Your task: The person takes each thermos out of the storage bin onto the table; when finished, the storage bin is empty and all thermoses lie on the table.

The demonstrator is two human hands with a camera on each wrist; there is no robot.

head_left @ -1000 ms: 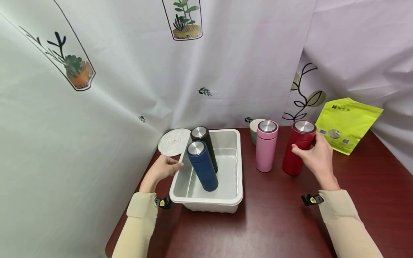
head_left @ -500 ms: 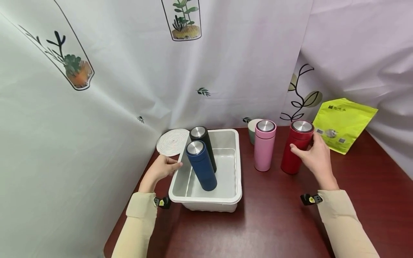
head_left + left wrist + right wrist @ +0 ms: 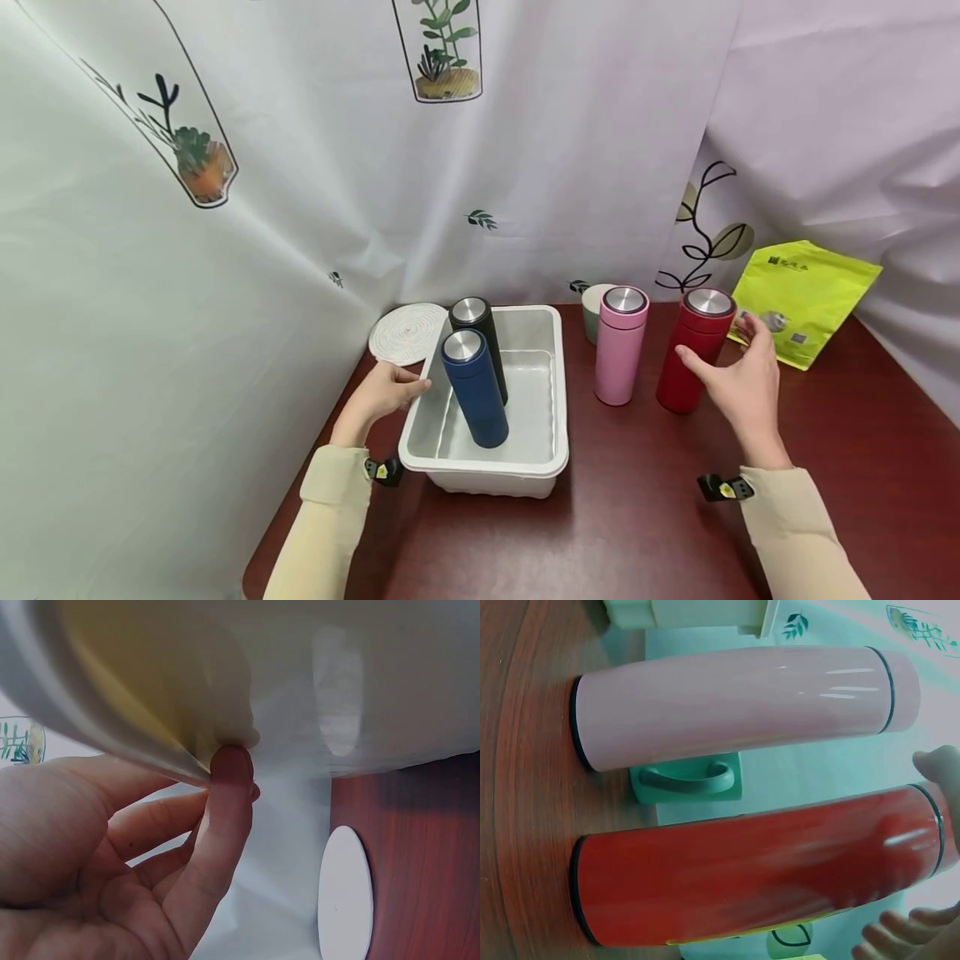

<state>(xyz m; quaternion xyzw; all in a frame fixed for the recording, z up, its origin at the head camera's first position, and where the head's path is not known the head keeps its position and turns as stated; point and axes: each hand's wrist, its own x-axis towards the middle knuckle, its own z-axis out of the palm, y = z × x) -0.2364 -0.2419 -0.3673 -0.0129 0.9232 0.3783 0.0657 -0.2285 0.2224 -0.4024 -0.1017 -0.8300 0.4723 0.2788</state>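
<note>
At the far left a round woven coaster [image 3: 407, 332] lies flat on the dark red bench [image 3: 645, 533], against the curtain. Just right of it, the left hand [image 3: 381, 395] grips the left rim of the white tray [image 3: 487, 475], thumb over the edge; the left wrist view shows a fingertip pressed up under the rim lip. Inside the tray stand two flasks, both leaning: a blue flask [image 3: 475, 388] nearer the camera and a black flask [image 3: 480, 340] just behind it, touching or nearly so. Right of the tray, apart from it, a pink flask [image 3: 620, 345] stands upright on the bench, with a pale green mug [image 3: 594, 307] behind it. Next to the pink one, a small gap between them, stands the red flask [image 3: 693, 350], upright with its steel cap on. The right hand [image 3: 738, 379] is beside the red flask, fingers spread wide and relaxed, the thumb close to or just touching its side; it holds nothing. Farthest right, a lime-green pouch [image 3: 802, 298] leans against the curtain.
</note>
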